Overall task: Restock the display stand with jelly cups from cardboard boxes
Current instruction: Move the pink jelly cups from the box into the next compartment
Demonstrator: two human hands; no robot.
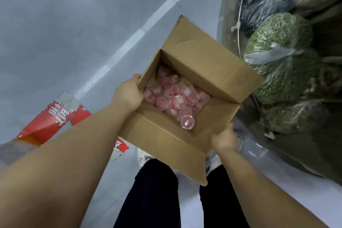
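An open brown cardboard box (166, 142) is held above the floor in front of me, its flaps spread outward. Several pink jelly cups (174, 98) lie loose in its bottom. My left hand (129, 92) grips the box's left rim, fingers curled over the edge into the box. My right hand (224, 139) holds the box's near right corner from outside; its fingers are partly hidden behind the cardboard. The display stand (231, 29) rises at the right, with a curved clear wall.
Clear bags of green and dark dried goods (277, 42) fill the stand at the right. A red printed carton (53, 118) lies on the grey tiled floor at the left. My dark trousers and white shoes (142, 158) stand below the box.
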